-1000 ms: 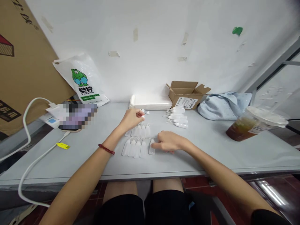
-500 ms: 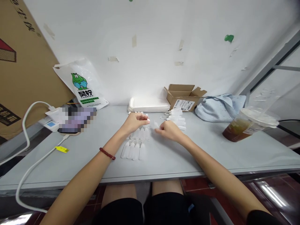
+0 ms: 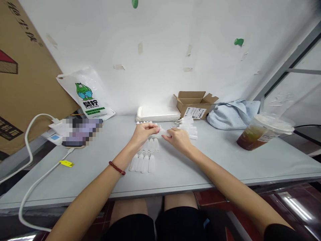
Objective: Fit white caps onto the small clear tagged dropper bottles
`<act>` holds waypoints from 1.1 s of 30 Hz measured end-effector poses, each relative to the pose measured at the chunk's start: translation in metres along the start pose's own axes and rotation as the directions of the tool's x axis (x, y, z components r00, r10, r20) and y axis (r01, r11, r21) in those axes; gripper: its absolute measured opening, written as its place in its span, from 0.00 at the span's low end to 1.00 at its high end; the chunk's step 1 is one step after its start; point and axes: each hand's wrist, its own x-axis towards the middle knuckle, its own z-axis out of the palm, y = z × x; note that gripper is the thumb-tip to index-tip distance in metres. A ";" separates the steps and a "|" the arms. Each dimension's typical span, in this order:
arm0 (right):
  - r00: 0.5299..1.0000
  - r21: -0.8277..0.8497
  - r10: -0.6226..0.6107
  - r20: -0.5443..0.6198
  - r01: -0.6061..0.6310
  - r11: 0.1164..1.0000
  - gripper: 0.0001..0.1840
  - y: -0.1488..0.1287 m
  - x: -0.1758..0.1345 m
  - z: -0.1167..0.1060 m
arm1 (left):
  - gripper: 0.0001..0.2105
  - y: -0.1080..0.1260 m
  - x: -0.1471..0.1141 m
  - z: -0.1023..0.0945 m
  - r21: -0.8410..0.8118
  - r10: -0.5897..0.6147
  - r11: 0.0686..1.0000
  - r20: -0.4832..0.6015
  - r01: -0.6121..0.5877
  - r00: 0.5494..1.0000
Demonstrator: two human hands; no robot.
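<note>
A light, smooth tube held at mid-frame

Head view. At the centre of the frame, my right hand (image 3: 179,137) was clamped by thumb and fingers on a small translucent tube (image 3: 164,131), its end pointing toward my left hand (image 3: 144,134). The left fingertips were drawn in close at that end; whether they gripped anything, I could not tell. Below, left of centre, similar tubes lay in an upper row (image 3: 151,145) and a lower row (image 3: 142,163), with thin cords at their tops; right of centre lay a loose cluster (image 3: 190,129) of tubes, before the open carton (image 3: 192,112).

Handling: I judged the tube very light, thin-walled and rather stiff, its smooth skin apt to slip or roll. A gentle pinch around the body seemed best; hard squeezing might dent it, and the cords could snag.
</note>
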 end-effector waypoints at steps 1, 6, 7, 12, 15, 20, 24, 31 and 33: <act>1.000 -0.028 -0.010 -0.007 0.010 1.000 0.19 0.000 0.000 0.001 | 0.16 0.000 0.000 0.000 -0.002 0.000 1.000 -0.002 0.000 1.000; 0.984 -0.127 -0.127 -0.122 0.111 0.986 0.15 0.006 -0.001 0.003 | 0.15 0.002 0.000 -0.002 0.017 -0.025 1.000 0.028 0.025 0.999; 0.975 -0.142 -0.154 -0.159 0.131 0.981 0.14 0.007 -0.001 0.003 | 0.14 0.002 0.000 -0.002 0.028 -0.032 0.999 0.029 0.031 0.999; 0.911 -0.159 -0.250 -0.329 0.207 0.965 0.11 0.010 -0.002 0.007 | 0.15 0.003 -0.001 -0.002 0.049 -0.038 0.998 -0.005 0.038 0.999; 0.873 -0.076 -0.272 -0.404 0.265 0.961 0.11 0.011 -0.002 0.011 | 0.16 0.004 0.000 -0.003 0.008 -0.072 0.997 0.005 0.072 0.997; 0.878 0.188 -0.229 -0.421 0.331 0.925 0.14 0.013 -0.001 0.013 | 0.16 0.006 0.002 -0.009 0.024 -0.074 0.997 0.138 0.071 0.988; 0.890 0.375 -0.150 -0.431 0.327 0.868 0.19 0.011 -0.002 0.010 | 0.14 0.008 0.001 -0.010 0.163 0.026 0.986 0.128 -0.047 0.991; 0.812 0.361 -0.132 -0.568 0.390 0.847 0.10 0.008 -0.006 -0.001 | 0.16 0.017 0.002 -0.003 0.098 -0.074 0.994 0.242 0.052 0.967; 0.757 0.276 -0.173 -0.630 0.427 0.861 0.07 0.008 -0.006 -0.004 | 0.17 0.022 0.004 -0.002 0.126 -0.115 0.989 0.317 0.079 0.941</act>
